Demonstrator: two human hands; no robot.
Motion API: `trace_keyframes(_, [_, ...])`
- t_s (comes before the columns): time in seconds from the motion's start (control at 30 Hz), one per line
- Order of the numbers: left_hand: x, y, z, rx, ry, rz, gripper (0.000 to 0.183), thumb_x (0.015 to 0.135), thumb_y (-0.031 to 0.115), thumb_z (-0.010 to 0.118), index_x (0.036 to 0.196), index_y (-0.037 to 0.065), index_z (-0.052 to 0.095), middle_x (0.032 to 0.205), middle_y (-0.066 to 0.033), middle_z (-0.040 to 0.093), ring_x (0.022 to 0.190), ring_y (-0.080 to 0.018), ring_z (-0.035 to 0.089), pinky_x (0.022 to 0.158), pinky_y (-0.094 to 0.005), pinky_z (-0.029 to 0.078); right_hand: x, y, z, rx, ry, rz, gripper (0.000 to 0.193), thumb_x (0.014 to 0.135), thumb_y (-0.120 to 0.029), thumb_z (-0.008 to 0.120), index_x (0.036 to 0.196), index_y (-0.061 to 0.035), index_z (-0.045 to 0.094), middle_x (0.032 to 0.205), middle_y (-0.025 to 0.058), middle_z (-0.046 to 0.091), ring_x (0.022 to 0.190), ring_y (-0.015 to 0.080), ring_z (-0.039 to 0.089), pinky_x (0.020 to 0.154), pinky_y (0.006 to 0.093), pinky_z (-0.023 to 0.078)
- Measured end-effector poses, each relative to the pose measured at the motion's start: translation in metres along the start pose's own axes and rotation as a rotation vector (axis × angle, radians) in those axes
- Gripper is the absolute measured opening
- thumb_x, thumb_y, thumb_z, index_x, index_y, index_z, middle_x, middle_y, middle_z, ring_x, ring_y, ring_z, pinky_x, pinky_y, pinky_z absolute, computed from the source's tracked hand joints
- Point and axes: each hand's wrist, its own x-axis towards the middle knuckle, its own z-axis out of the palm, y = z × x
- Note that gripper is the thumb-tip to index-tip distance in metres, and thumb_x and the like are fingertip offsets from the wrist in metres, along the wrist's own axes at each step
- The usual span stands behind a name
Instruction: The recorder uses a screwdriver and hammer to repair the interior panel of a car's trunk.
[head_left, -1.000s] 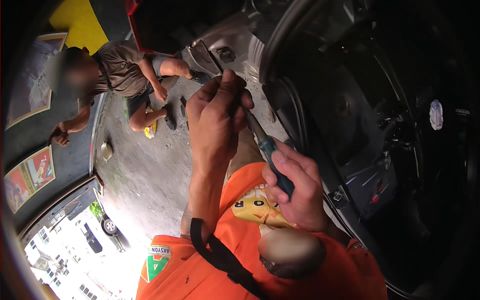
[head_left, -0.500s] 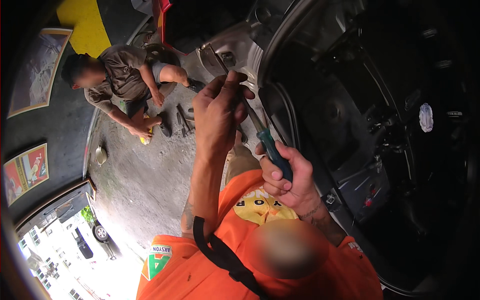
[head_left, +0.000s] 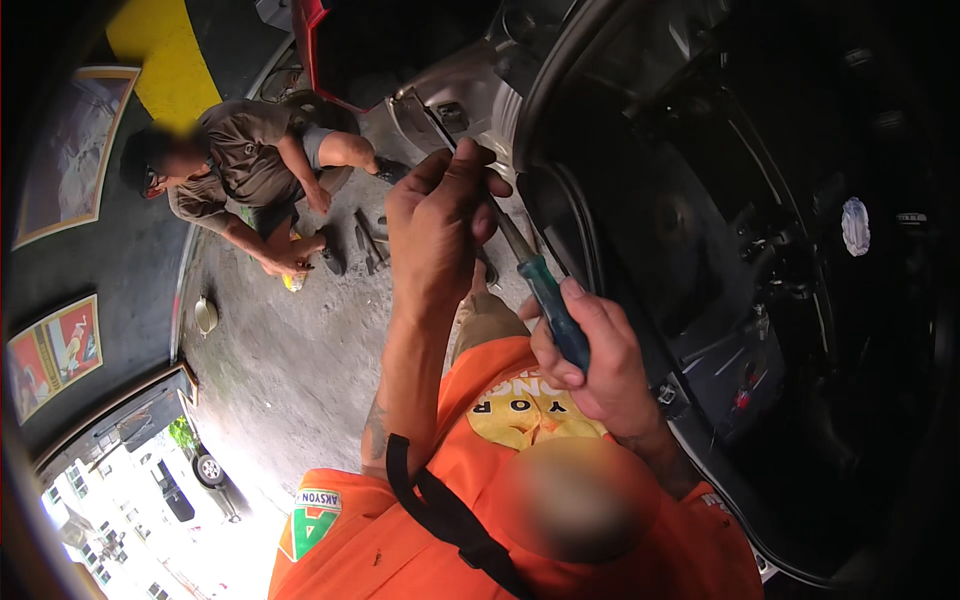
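A screwdriver (head_left: 553, 308) with a dark teal handle slants across the middle of the view. My right hand (head_left: 600, 355) is closed round that handle, thumb along its side and fingers curled underneath. Farther up, my left hand (head_left: 440, 225) is closed at the shaft, thumb and fingers pinched together; they hide part of it. Past these fingers a thin dark rod shows in line with the shaft, in front of a silvery metal body panel (head_left: 475, 95). I cannot make out whether its end touches the panel.
A dark vehicle door frame with a rubber seal (head_left: 560, 90) curves along my right. Another person (head_left: 255, 150) sits low at the far left, near hand tools (head_left: 368, 240) on the concrete floor (head_left: 290, 350). A small metal bowl (head_left: 205, 315) lies by the wall.
My right hand and the screwdriver's handle have moved slightly down and right, with the right fingers shifted on the handle. My left hand has stayed almost in place.
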Motion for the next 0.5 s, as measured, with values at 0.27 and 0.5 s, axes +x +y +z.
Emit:
trace_keyframes(0.27, [0.001, -0.002, -0.001, -0.017, 0.008, -0.015, 0.029, 0.099, 0.023, 0.063, 0.102, -0.006, 0.063, 0.076, -0.009, 0.065, 0.049, -0.0036, 0.043, 0.045, -0.0179, 0.032, 0.014, 0.032, -0.008, -1.113, 0.291, -0.886, 0.022, 0.095, -0.015, 0.061, 0.107, 0.0031, 0.059, 0.072, 0.0106, 0.061, 0.059, 0.0208, 0.062, 0.054, 0.0339, 0.048])
trace_keyframes(0.5, [0.007, -0.007, -0.002, -0.035, 0.035, 0.029, 0.028, 0.097, 0.02, 0.065, 0.102, -0.007, 0.063, 0.078, -0.0105, 0.067, 0.051, -0.0036, 0.043, 0.046, -0.0181, 0.031, 0.009, 0.02, -0.01, -1.065, 0.328, -0.638, 0.025, 0.096, -0.022, 0.062, 0.106, 0.0003, 0.058, 0.065, 0.0086, 0.054, 0.057, 0.0207, 0.059, 0.051, 0.0333, 0.045])
